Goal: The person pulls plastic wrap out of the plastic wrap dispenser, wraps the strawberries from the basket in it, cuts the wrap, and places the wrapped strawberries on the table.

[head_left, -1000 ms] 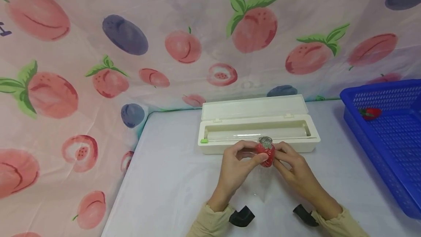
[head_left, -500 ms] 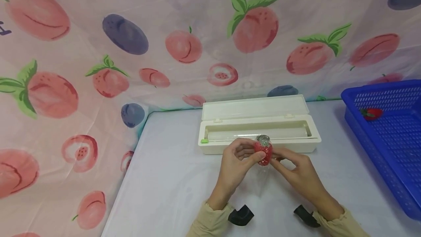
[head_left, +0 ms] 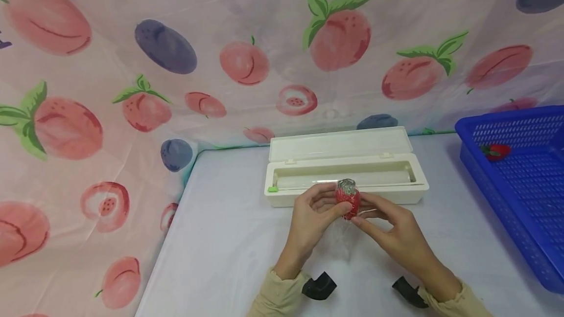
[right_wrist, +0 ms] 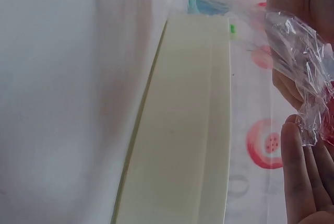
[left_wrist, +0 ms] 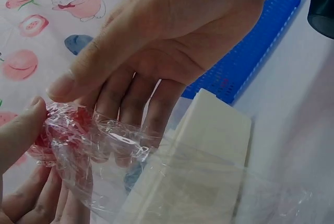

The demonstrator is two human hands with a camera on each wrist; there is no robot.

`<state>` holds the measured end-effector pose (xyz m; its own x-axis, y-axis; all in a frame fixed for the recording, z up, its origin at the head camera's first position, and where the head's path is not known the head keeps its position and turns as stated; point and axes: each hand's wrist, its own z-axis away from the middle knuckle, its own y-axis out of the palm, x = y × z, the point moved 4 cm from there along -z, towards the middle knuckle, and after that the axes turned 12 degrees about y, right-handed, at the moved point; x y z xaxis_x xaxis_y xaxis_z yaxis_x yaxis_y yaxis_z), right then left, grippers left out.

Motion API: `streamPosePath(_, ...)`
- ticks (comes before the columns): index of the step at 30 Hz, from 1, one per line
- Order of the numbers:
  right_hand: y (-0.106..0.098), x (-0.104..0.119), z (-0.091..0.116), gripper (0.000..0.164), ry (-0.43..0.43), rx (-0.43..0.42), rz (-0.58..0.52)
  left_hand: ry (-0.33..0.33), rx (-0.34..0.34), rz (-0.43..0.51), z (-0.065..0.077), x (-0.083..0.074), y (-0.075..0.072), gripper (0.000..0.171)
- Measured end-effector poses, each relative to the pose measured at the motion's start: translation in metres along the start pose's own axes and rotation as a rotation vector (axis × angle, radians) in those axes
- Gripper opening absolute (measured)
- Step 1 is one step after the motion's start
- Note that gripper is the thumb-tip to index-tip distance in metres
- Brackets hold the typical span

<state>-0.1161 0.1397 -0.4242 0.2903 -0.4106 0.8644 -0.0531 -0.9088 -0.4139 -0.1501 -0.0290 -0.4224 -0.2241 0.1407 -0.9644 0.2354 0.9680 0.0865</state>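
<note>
A red strawberry [head_left: 347, 199] with a silvery-looking wrapped top is held above the table in the head view. Clear plastic film [left_wrist: 125, 148] is wrapped round it, and a loose tail of film hangs down. My left hand [head_left: 310, 216] grips the strawberry from the left, thumb on its front. From the right, my right hand [head_left: 394, 224] pinches at its lower side with thumb and fingers, where the film gathers. Just behind the hands stands an open white cling film dispenser [head_left: 348, 193], a clear roll [head_left: 299, 180] lying inside.
A blue plastic basket [head_left: 467, 160] stands at the right, with another strawberry [head_left: 499, 151] inside near its far left corner. A green slider [head_left: 272, 189] sits on the dispenser's front left edge. Fruit-printed cloth [head_left: 246, 18] hangs behind and to the left.
The strawberry and both hands have shifted slightly left. My right thumb has moved down and left along the strawberry's lower edge. The dispenser and basket have not moved.
</note>
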Motion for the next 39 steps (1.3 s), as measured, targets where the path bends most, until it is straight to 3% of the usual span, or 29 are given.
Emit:
streamPosePath(15,0.0,0.01,0.005,0.061,-0.034,-0.069,-0.059,0.036,-0.026,-0.009,0.001,-0.005,0.004,0.038)
streamPosePath(21,0.001,0.01,0.006,0.059,-0.035,-0.101,-0.057,0.03,0.023,0.003,0.001,-0.006,0.004,0.053)
streamPosePath(26,0.002,0.009,0.005,0.057,-0.046,-0.088,-0.052,0.046,0.055,-0.011,0.001,-0.009,0.001,0.045)
streamPosePath(39,-0.011,0.016,0.002,0.043,-0.113,-0.124,0.022,0.006,-0.031,-0.036,0.001,-0.01,-0.009,0.031)
